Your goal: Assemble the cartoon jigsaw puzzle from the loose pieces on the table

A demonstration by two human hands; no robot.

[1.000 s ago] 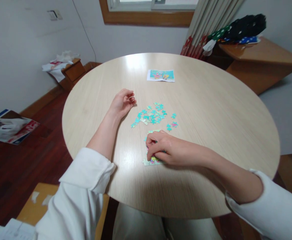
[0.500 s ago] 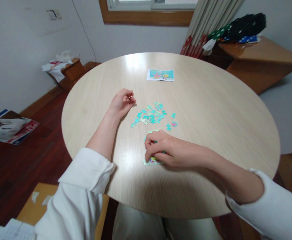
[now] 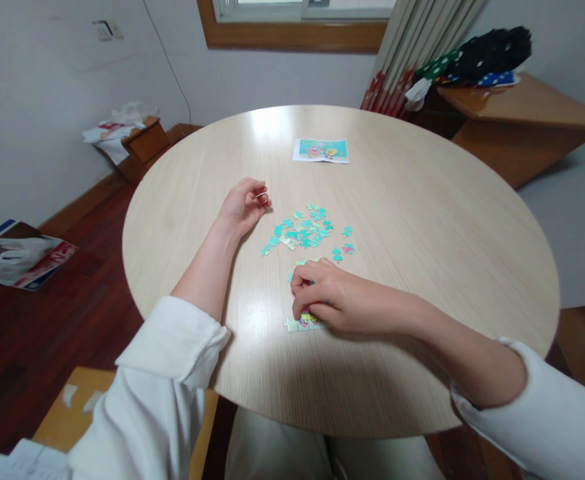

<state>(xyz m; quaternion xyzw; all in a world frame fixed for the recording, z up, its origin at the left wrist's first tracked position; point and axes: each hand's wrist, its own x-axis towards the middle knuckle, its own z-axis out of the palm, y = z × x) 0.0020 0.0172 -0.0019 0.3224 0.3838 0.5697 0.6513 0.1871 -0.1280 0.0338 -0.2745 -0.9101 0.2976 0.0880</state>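
My right hand [image 3: 325, 293] is over a partly joined jigsaw puzzle [image 3: 295, 325] near the table's front, covering most of it. Its fingers are bent and closed at the puzzle's left part, pinching a puzzle piece that they largely hide. Yellow, pink and pale green patches show below the fingertips. My left hand [image 3: 245, 205] rests on its side on the table with loosely curled fingers, a gap between them and nothing visible inside. Right of it lies a pile of loose turquoise and pale green puzzle pieces [image 3: 305, 233]. A pink-and-turquoise piece [image 3: 349, 249] lies apart at the right.
A reference picture [image 3: 321, 151] lies on the far part of the round wooden table [image 3: 422, 200]. Beyond the table's right edge stands a wooden cabinet [image 3: 522, 107] with cloths on top. A cardboard box [image 3: 69, 400] is below at the left.
My right hand's fingertips have lifted and shifted slightly, showing a little more of the puzzle beneath. My left hand and the loose pieces stay put.
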